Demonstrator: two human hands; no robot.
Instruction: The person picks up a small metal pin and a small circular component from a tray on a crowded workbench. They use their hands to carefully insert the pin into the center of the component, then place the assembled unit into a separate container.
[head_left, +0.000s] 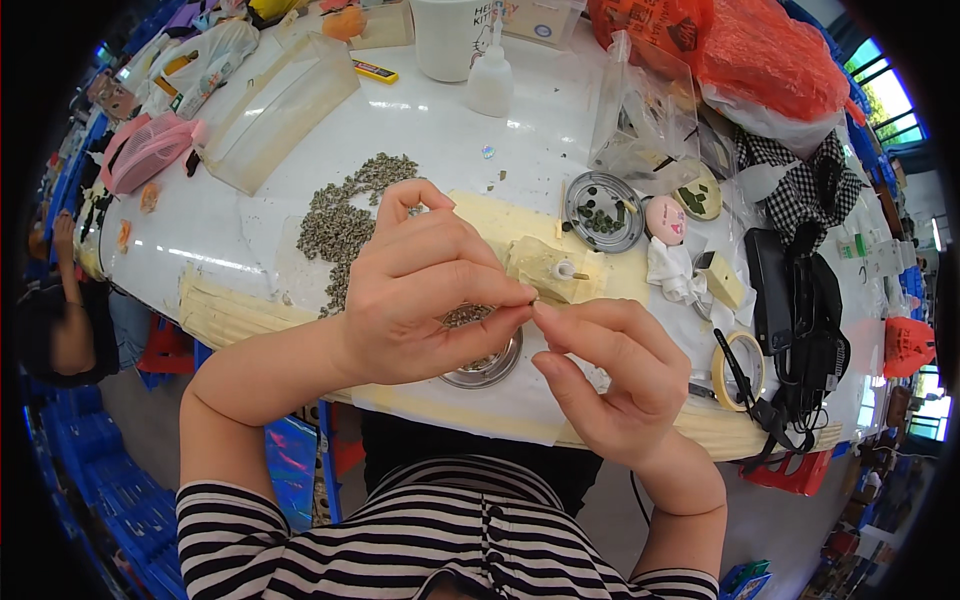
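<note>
My left hand [430,285] is raised over the near edge of the table, thumb and forefinger pinched around a tiny piece too small to name. The forefinger of my right hand [625,375] touches the left fingertips at that piece, while its thumb stands apart. Below the left hand, partly covered, is a round clear dish [485,378] of small metallic pieces. Just beyond the fingertips sits a cream block [545,268] with a short peg in it. A heap of small grey-green metallic pieces [335,220] lies left of my left hand.
To the right is a round clear dish [632,238] with dark green pieces, beside a pink round object [666,219]. A tape roll [757,372] and a black bag [800,310] lie farther right. A white squeeze bottle [490,82] stands at the back. Another person [65,320] is at far left.
</note>
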